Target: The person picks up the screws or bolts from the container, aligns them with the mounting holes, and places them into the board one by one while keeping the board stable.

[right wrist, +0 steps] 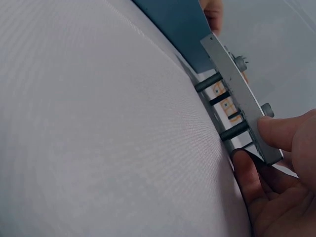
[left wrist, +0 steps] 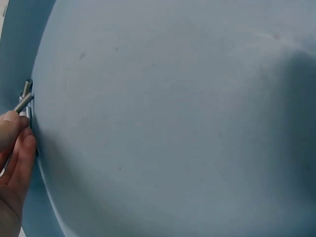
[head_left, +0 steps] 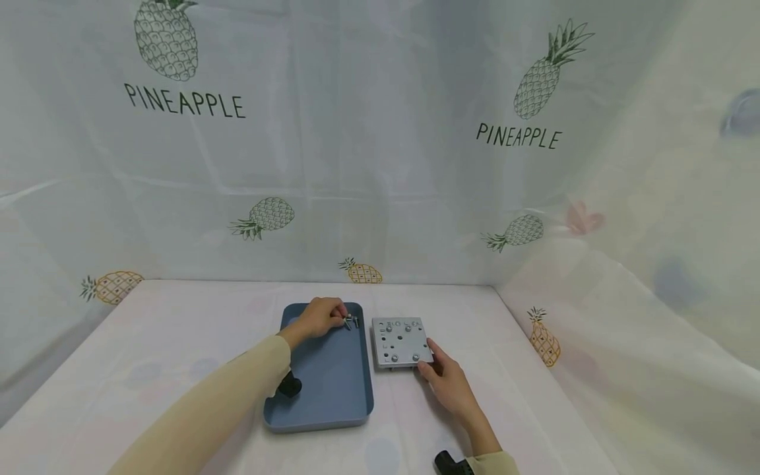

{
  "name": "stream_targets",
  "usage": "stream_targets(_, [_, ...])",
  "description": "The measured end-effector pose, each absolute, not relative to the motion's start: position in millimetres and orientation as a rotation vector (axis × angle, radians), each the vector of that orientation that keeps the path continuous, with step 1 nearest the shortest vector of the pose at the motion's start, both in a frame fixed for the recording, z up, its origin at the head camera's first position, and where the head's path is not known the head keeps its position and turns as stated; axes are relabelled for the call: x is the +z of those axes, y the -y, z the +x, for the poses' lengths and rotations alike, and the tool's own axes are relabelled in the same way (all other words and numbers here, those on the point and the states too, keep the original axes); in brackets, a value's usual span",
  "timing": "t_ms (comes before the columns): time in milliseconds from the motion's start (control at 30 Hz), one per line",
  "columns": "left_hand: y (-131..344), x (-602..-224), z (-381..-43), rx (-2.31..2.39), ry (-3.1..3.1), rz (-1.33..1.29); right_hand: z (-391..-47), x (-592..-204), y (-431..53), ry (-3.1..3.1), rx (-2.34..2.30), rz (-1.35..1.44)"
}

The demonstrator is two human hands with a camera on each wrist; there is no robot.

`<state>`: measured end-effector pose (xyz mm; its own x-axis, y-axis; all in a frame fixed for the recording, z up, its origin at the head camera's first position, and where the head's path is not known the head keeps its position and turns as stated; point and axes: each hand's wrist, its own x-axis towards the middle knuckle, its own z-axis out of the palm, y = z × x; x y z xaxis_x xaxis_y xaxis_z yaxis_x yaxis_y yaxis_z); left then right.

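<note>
At the far right corner of the blue tray (head_left: 329, 389), my left hand (head_left: 320, 316) pinches a threaded bolt (left wrist: 23, 102) between thumb and fingertips. Another bolt (left wrist: 27, 87) lies against the tray wall right beside it, partly hidden. To the right of the tray is a square metal plate (head_left: 406, 346) with several holes and bolt heads on its top. My right hand (head_left: 448, 382) grips the plate's near right corner, thumb on the upper face and fingers beneath. In the right wrist view, threaded shanks (right wrist: 234, 131) stick out below the plate, holding it above the cloth.
A white cloth (head_left: 160, 369) covers the table. Behind it hangs a curtain (head_left: 380, 145) printed with pineapples, and more curtain (head_left: 641, 316) runs along the right side. The tray's raised rim (head_left: 369, 376) stands close to the plate's left edge.
</note>
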<state>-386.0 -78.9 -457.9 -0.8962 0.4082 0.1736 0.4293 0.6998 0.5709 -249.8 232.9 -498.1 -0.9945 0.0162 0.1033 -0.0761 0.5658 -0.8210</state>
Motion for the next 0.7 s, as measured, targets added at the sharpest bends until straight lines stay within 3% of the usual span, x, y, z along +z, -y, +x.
stream_targets(700, [81.6, -452.0, -385.7, -1.056, 2.77, -0.791, -249.5, -498.2, -235.7, 2.685, 1.411, 0.073])
